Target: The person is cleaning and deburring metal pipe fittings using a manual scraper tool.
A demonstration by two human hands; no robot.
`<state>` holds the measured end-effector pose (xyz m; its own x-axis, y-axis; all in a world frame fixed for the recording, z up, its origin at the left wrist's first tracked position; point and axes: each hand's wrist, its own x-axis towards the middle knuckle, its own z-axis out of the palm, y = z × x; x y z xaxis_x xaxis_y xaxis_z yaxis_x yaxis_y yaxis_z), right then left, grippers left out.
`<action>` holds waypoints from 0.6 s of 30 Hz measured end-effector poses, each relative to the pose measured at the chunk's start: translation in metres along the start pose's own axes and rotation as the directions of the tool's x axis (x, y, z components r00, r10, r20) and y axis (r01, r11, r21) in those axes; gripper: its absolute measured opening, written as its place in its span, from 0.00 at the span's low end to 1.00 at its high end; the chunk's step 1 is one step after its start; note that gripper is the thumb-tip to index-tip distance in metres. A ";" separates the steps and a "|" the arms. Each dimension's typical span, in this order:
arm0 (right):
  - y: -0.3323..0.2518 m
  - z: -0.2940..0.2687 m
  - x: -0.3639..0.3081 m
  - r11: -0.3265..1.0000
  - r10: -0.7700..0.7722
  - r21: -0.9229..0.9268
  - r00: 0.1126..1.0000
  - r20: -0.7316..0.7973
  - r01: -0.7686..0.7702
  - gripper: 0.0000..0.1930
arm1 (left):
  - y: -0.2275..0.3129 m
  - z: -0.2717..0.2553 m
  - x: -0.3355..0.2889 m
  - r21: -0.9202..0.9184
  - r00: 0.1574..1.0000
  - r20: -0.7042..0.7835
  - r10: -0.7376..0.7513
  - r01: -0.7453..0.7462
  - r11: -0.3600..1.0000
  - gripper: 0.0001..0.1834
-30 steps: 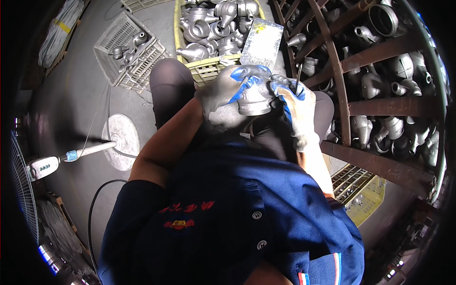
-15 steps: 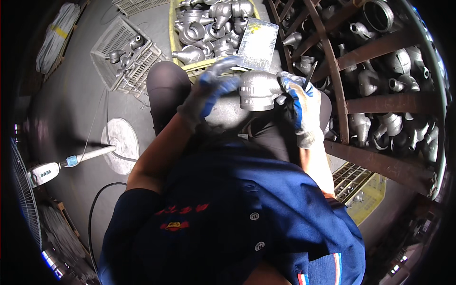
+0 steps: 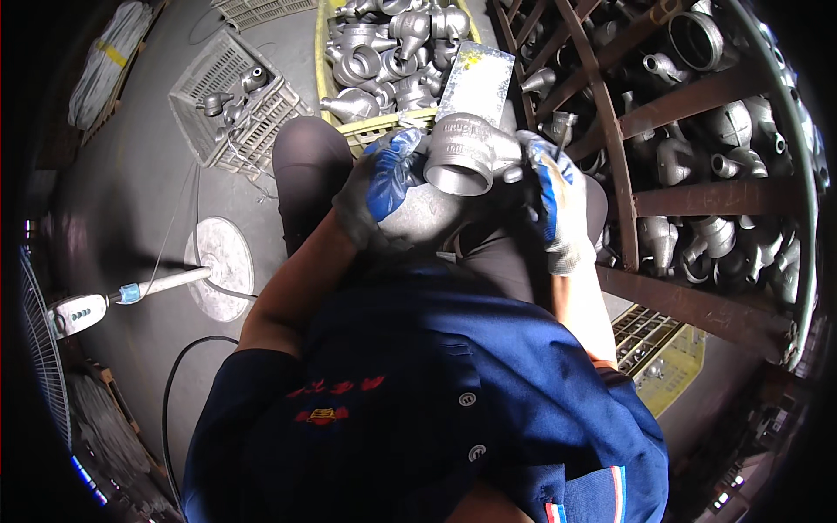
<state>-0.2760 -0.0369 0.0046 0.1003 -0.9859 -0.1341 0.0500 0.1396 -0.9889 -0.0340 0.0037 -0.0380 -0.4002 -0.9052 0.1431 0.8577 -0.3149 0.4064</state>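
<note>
Head view. The metal pipe fitting (image 3: 468,157), a grey cast piece with a wide round opening, is held above the person's lap, between both gloved hands. The left hand (image 3: 381,187) is on the fitting's left side, its blue-coated fingers (image 3: 397,166) curled and closed around the body. The right hand (image 3: 551,196) is closed on the fitting's right end; whether it also pinches a small tool there cannot be told.

Change from the earlier frames: one second ago both hands cupped the fitting from above and covered most of it. The left hand has since shifted round to the fitting's side, and the round opening is now turned up toward the camera, fully exposed. Judgement: the piece has been rotated for inspection or work on the opening's rim, with the grip unbroken.

Surroundings, relative to the fitting. Directly beyond it stands a yellow crate (image 3: 384,131) filled with similar castings. To the fitting's left, a grey plastic basket (image 3: 228,113) holds a few small parts. To its right, a rust-brown steel rack (image 3: 663,196) stores many more castings. Left and below, a pedestal fan (image 3: 131,292) stands on its round base on the grey concrete floor (image 3: 131,200).
</note>
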 end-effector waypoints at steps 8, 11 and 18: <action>0.035 -0.077 -0.007 0.318 -0.474 -0.837 0.840 0.266 0.445 0.17 | 0.010 -0.013 -0.006 0.294 0.977 -0.133 0.166 -0.121 0.948 0.30; 0.023 -0.063 -0.013 0.755 -0.316 -0.584 0.946 0.077 0.300 0.15 | 0.009 -0.006 -0.005 0.305 0.987 -0.099 0.123 -0.087 0.948 0.30; 0.018 -0.033 -0.010 0.930 -0.243 -0.285 0.970 -0.002 0.232 0.15 | 0.007 -0.003 -0.003 0.148 0.993 0.039 0.112 -0.117 0.982 0.24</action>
<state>-0.3091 -0.0279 -0.0136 0.0834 -0.9904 0.1100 -0.2134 -0.1256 -0.9689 -0.0258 0.0033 -0.0384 -0.3136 -0.9229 0.2233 0.8416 -0.1612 0.5155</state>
